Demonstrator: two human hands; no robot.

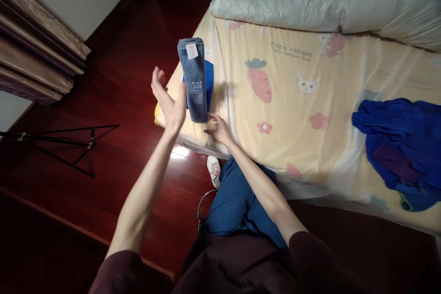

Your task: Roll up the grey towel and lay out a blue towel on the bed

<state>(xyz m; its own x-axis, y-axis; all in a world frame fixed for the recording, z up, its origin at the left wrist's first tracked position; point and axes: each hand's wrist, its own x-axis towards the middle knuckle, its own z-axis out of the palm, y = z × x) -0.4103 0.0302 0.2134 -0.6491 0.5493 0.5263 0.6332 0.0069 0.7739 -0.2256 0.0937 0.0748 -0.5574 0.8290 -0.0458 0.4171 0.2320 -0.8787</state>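
Observation:
A grey-blue folded towel (196, 85) with a white label near its far end rests on the corner of the bed, on top of a bright blue item (210, 78) that it mostly covers. My left hand (169, 103) is at the towel's left side, fingers spread and raised, holding nothing. By the towel's near right corner is my right hand (219, 129), its fingers apart and the fingertips close to the edge. Whether those fingertips touch the towel I cannot tell.
Rabbit-and-carrot bedding (237, 142) covers the bed, with a pale rolled quilt (310, 0) along the far side. Crumpled blue clothing (403, 142) lies at the right. A black tripod (82, 140) stands on the dark red floor, near curtains (37, 50).

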